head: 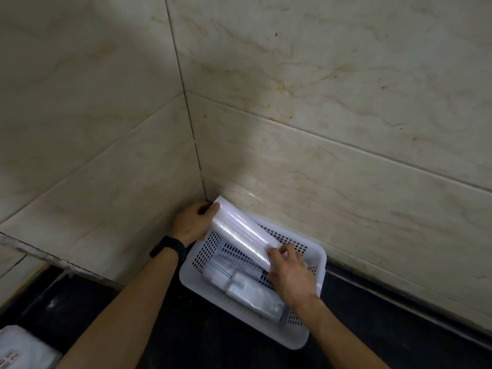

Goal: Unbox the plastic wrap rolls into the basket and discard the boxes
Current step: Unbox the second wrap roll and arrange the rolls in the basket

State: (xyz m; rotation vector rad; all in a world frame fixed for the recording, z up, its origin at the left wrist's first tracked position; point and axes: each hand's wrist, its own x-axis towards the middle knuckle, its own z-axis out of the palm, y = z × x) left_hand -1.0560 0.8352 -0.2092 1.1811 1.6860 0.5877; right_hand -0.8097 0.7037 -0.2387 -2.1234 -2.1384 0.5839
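Roll [243, 233] of plastic wrap is clamped endwise between left hand [190, 222] and right hand [288, 272], tilted, presumably to be lowered level into the white basket [318, 265].

The basket [315, 265] sits on the desk [186, 342] in the corner where two tiled walls [319, 102] meet, its far side against the wall behind it. A plastic wrap roll [239, 230] lies slantwise over the basket's far left part, the left hand [190, 222] at its far end by the corner, the right hand [290, 275] on its near end above the basket's right half. More rolls [239, 286] lie inside the basket beneath it. A package [24, 350] lies on the desk, well apart to the near left.
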